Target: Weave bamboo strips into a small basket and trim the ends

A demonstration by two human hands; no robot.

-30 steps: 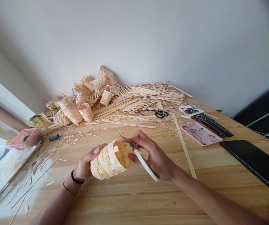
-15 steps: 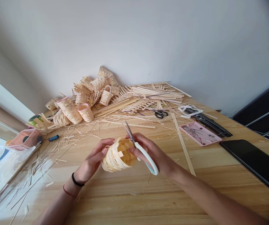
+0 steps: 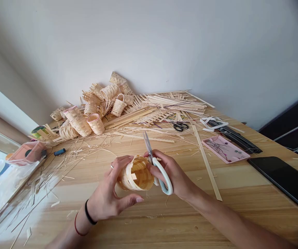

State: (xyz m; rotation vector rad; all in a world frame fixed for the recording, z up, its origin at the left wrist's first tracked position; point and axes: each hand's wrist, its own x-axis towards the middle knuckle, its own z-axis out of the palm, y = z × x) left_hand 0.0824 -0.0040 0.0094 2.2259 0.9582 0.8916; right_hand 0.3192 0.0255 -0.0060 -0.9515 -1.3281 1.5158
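Note:
A small woven bamboo basket (image 3: 136, 173) is held above the wooden table (image 3: 149, 221), its open mouth turned toward me. My left hand (image 3: 112, 193) cups it from the left and below, fingers over the rim and thumb under it. My right hand (image 3: 173, 174) grips pale blue-handled scissors (image 3: 156, 166), blades pointing up past the basket's right rim, and its fingers also touch that rim.
A heap of finished small baskets (image 3: 94, 107) and bamboo strips (image 3: 169, 105) lies at the back. Black scissors (image 3: 180, 126), a pink tray (image 3: 225, 148), a long strip (image 3: 206, 162), a black phone (image 3: 286, 181) and black tools (image 3: 235, 136) are to the right. Shavings and plastic bags (image 3: 9, 180) fill the left.
The basket has been turned from lying sideways to showing its open mouth. My left hand has shifted under it. The scissors have swung upright and moved to the basket's right rim.

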